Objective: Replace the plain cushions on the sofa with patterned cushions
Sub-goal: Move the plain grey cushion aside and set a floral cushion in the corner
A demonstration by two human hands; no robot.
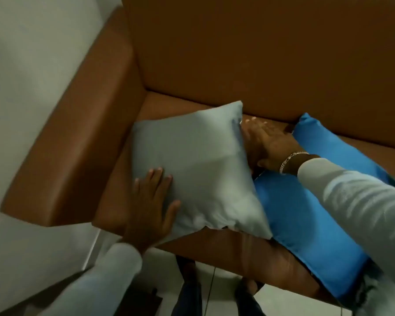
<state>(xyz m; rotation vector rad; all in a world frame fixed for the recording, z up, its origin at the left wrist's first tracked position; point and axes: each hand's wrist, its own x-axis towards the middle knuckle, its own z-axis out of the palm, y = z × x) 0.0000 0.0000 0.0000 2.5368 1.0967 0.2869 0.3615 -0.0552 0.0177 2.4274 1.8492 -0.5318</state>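
A plain pale grey cushion (192,165) lies tilted on the seat of a brown sofa (237,65), near its left armrest. My left hand (151,206) grips the cushion's near left corner, fingers spread on top and thumb along its edge. My right hand (267,142) lies flat against the cushion's right edge, fingers extended toward the backrest; a bracelet sits on that wrist. A plain bright blue cushion (306,213) lies on the seat to the right, partly under the grey one and under my right sleeve. No patterned cushion is in view.
The sofa's left armrest (73,144) runs beside a pale wall (32,65). Light floor (283,302) shows below the seat's front edge, with my legs and feet there. A dark object (151,302) sits at the bottom left.
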